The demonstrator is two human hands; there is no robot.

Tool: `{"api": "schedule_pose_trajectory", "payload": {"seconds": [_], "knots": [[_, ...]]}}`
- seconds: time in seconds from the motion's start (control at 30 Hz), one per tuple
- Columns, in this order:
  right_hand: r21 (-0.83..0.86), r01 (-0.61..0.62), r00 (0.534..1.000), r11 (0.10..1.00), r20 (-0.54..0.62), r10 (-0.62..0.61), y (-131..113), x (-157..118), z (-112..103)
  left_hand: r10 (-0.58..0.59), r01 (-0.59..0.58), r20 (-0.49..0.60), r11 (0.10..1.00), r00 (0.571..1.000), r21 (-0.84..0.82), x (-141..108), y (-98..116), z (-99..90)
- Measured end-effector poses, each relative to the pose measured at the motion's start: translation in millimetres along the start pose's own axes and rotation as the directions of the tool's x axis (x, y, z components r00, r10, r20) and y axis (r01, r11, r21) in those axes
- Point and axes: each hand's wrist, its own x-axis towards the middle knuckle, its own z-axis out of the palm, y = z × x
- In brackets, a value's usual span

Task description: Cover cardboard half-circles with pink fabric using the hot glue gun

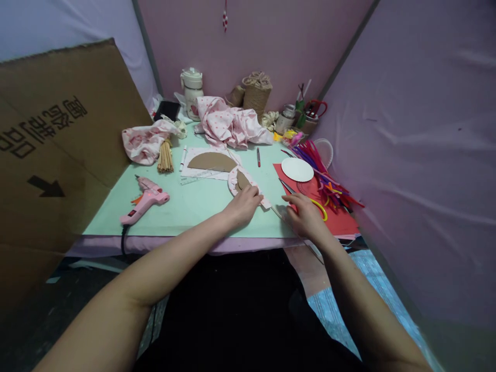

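Under my left hand [245, 205] lies a curved cardboard piece edged with pink-dotted fabric [233, 181]; the fingers are closed on its lower right part. A narrow fabric-covered end [265, 202] shows past my fingertips. From that end a thin stick [276, 212] slants down to the right and passes beneath my right hand [304, 213]. My right index finger is lifted, while the other fingers are curled around the stick, partly hidden. Scissors with a yellow handle [320, 209] lie beside my right hand, partly covered, on red paper [341, 222].
A pink glue gun [145, 199] lies at left, near a large cardboard sheet [70, 129]. Behind are a cardboard half-disc [211, 160], a clear ruler [199, 177], a stick bundle [165, 156] and dotted fabric [228, 124]. At right are a white disc [297, 169] and pipe cleaners [315, 160].
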Motion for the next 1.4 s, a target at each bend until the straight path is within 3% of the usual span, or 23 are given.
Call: {"api": "schedule_pose_trajectory", "payload": {"seconds": [0.2, 0.53, 0.67, 0.87, 1.0, 1.1, 1.2, 1.27, 1.33, 1.4], "knots": [[0.086, 0.107, 0.987, 0.991, 0.108, -0.116, -14, 13, 18, -0.005, 0.005, -0.009, 0.999, 1.0, -0.041, 0, 0, 0.3], [-0.044, 0.102, 0.979, 0.994, 0.18, -0.092, -25, 19, 28, -0.013, 0.013, 0.012, 1.0, 1.0, 0.008, 0, 3, -3.2], [-0.082, 0.102, 0.982, 0.991, 0.167, -0.087, -26, 13, 27, -0.006, 0.007, -0.012, 1.0, 1.0, 0.016, 0, 1, -1.9], [-0.173, -0.016, 0.998, 0.985, 0.05, 0.025, -14, -14, 24, -0.011, 0.009, -0.048, 0.999, 0.999, -0.038, -2, 0, -0.6], [-0.173, -0.041, 0.998, 0.984, 0.046, 0.05, -11, -21, 23, -0.014, -0.004, -0.204, 0.997, 0.979, -0.083, -15, 9, -24.8], [-0.111, -0.067, 0.996, 0.992, 0.047, 0.072, -10, -19, 21, -0.126, 0.112, -0.344, 0.992, 0.93, -0.06, -48, 8, -61.7], [-0.037, -0.114, 0.991, 0.993, 0.061, 0.116, -10, -16, 18, -0.353, 0.407, -0.388, 0.911, 0.852, 0.064, -99, -11, -98.7], [-0.002, -0.138, 0.987, 0.99, 0.082, 0.138, -11, -17, 13, -0.533, 0.637, -0.429, 0.759, 0.729, 0.138, -135, -31, -114.2], [0.026, -0.145, 0.984, 0.989, 0.108, 0.141, -14, -22, 6, -0.664, 0.781, -0.442, 0.603, 0.603, 0.16, -165, -50, -119.9], [0.069, -0.129, 0.981, 0.989, 0.154, 0.117, -17, -31, -3, -0.73, 0.834, -0.416, 0.528, 0.542, 0.16, -186, -65, -117.6]]}}
